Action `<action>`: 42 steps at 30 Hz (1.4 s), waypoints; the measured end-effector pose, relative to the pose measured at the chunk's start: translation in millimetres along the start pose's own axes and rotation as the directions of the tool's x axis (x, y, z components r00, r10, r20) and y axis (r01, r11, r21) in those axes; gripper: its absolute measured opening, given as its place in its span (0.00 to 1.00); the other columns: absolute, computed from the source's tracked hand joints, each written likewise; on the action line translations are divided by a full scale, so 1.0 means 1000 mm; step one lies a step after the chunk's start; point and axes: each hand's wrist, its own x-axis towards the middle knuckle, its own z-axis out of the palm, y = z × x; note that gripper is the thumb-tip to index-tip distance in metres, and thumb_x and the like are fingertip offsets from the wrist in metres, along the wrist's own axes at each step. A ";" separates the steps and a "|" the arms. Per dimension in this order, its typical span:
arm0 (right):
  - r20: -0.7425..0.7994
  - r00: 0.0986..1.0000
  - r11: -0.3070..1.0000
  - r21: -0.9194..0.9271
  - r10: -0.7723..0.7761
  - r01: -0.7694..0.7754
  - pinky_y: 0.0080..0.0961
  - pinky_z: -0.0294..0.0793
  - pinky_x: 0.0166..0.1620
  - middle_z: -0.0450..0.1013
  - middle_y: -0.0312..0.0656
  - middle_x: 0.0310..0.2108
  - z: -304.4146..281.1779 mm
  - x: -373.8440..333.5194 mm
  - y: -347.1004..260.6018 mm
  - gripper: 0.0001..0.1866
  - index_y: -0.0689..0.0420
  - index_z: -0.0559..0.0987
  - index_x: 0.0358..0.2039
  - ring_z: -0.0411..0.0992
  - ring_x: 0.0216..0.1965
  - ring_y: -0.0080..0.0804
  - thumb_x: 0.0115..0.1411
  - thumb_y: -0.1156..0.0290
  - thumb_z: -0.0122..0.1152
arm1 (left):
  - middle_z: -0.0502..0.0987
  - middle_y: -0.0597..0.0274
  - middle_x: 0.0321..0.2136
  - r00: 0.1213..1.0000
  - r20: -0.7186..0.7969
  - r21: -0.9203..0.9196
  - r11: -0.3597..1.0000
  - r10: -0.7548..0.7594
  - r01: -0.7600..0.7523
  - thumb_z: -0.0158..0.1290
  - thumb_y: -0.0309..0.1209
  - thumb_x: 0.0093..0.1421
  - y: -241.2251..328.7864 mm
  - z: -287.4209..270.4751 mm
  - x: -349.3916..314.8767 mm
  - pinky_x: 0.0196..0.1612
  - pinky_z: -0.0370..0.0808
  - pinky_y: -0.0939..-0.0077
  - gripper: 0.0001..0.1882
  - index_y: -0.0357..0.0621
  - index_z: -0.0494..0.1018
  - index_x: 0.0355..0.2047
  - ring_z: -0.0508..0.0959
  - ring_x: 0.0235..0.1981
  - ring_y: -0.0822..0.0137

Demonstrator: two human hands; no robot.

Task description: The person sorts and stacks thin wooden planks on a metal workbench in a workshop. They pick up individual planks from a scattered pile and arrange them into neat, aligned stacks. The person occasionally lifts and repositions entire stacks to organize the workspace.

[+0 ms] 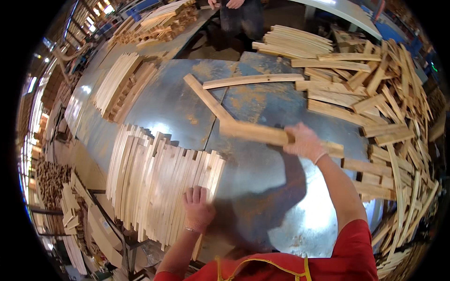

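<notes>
My right hand (303, 142), in a thin pale glove, is closed round a wooden slat (255, 132) above the metal tabletop. The slat is smeared by motion and stretches leftward from my fingers. My left hand (198, 209) lies with its fingers laid out on the right side of a row of pale slats (157, 182), packed side by side near the table's front left. Beyond the slat in my right hand, one loose slat (206, 97) lies slanted and another slat (253, 81) lies crosswise.
A big jumbled heap of slats (370, 89) covers the right side. Further stacks stand at the left (123, 86) and far back (157, 21). Sawdust is scattered on the metal tabletop (173, 100). Across the table stands another person (239, 18), hands partly visible.
</notes>
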 end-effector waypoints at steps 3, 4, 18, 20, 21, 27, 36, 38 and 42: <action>-0.150 0.987 0.998 -0.003 -0.057 0.057 0.47 0.77 0.60 0.77 0.56 0.51 -0.020 0.111 0.012 0.34 0.52 0.83 0.56 0.75 0.56 0.57 0.49 0.48 0.72 | 0.74 0.49 0.51 0.999 -0.029 -0.097 0.995 -0.013 0.010 0.59 0.34 0.46 0.013 -0.014 0.024 0.58 0.68 0.40 0.28 0.43 0.73 0.50 0.72 0.55 0.41; -0.088 0.994 0.998 -0.042 -0.060 0.057 0.46 0.76 0.61 0.77 0.54 0.52 -0.033 0.147 0.004 0.33 0.53 0.84 0.56 0.74 0.58 0.56 0.51 0.50 0.71 | 0.73 0.49 0.52 0.999 0.015 -0.116 0.992 -0.045 0.046 0.59 0.33 0.41 0.011 -0.013 0.021 0.60 0.67 0.39 0.33 0.43 0.73 0.52 0.71 0.56 0.40; 0.172 0.981 0.951 -0.308 0.093 -0.036 0.48 0.80 0.58 0.81 0.52 0.54 0.002 0.334 -0.011 0.38 0.51 0.74 0.64 0.79 0.57 0.54 0.52 0.66 0.75 | 0.74 0.54 0.42 0.995 0.041 -0.108 0.990 -0.088 0.092 0.60 0.33 0.36 0.003 0.001 0.035 0.49 0.70 0.49 0.25 0.46 0.76 0.40 0.74 0.45 0.47; 0.183 0.977 0.959 -0.236 -0.114 0.156 0.51 0.81 0.54 0.83 0.54 0.49 0.012 0.326 -0.043 0.32 0.53 0.76 0.60 0.82 0.52 0.56 0.54 0.64 0.73 | 0.74 0.54 0.41 0.996 0.025 -0.103 0.990 -0.090 0.092 0.60 0.33 0.37 0.007 -0.006 0.042 0.49 0.70 0.49 0.24 0.46 0.75 0.40 0.74 0.45 0.47; 0.202 0.966 0.958 -0.202 -0.161 0.202 0.50 0.81 0.54 0.82 0.55 0.48 0.021 0.318 -0.072 0.34 0.53 0.75 0.60 0.82 0.52 0.55 0.53 0.62 0.74 | 0.74 0.55 0.41 0.996 0.018 -0.101 0.991 -0.091 0.092 0.59 0.33 0.37 0.009 -0.011 0.042 0.48 0.70 0.50 0.23 0.46 0.75 0.39 0.74 0.44 0.47; 0.055 0.987 0.981 -0.122 -0.148 0.154 0.54 0.82 0.52 0.82 0.60 0.47 0.121 0.265 -0.189 0.31 0.53 0.71 0.66 0.83 0.50 0.57 0.63 0.63 0.66 | 0.74 0.53 0.42 0.998 0.028 -0.104 0.993 -0.054 0.057 0.58 0.32 0.39 0.002 -0.012 0.038 0.50 0.70 0.48 0.23 0.47 0.74 0.40 0.74 0.46 0.46; 0.199 0.971 0.853 0.475 0.135 -0.216 0.44 0.78 0.60 0.80 0.64 0.55 0.082 0.062 -0.093 0.57 0.52 0.59 0.79 0.78 0.58 0.62 0.50 0.58 0.75 | 0.73 0.48 0.46 0.987 -0.163 -0.109 0.994 0.009 -0.027 0.60 0.37 0.55 0.006 0.009 0.011 0.56 0.70 0.43 0.17 0.46 0.75 0.43 0.73 0.51 0.42; 0.149 0.970 0.721 0.649 0.193 -0.243 0.43 0.77 0.62 0.80 0.64 0.53 0.102 -0.017 -0.079 0.58 0.54 0.60 0.78 0.79 0.57 0.58 0.48 0.57 0.77 | 0.73 0.45 0.57 0.997 -0.080 -0.099 0.995 0.010 -0.017 0.62 0.38 0.55 0.007 0.014 0.008 0.65 0.66 0.39 0.27 0.46 0.74 0.55 0.70 0.61 0.38; 0.230 0.953 0.333 0.899 0.195 -0.285 0.38 0.77 0.61 0.78 0.57 0.59 0.138 -0.150 -0.140 0.59 0.57 0.55 0.80 0.77 0.57 0.44 0.54 0.52 0.77 | 0.70 0.42 0.68 0.997 -0.067 -0.058 0.997 0.050 -0.053 0.65 0.44 0.57 -0.025 0.023 -0.014 0.71 0.62 0.36 0.36 0.46 0.74 0.65 0.66 0.70 0.34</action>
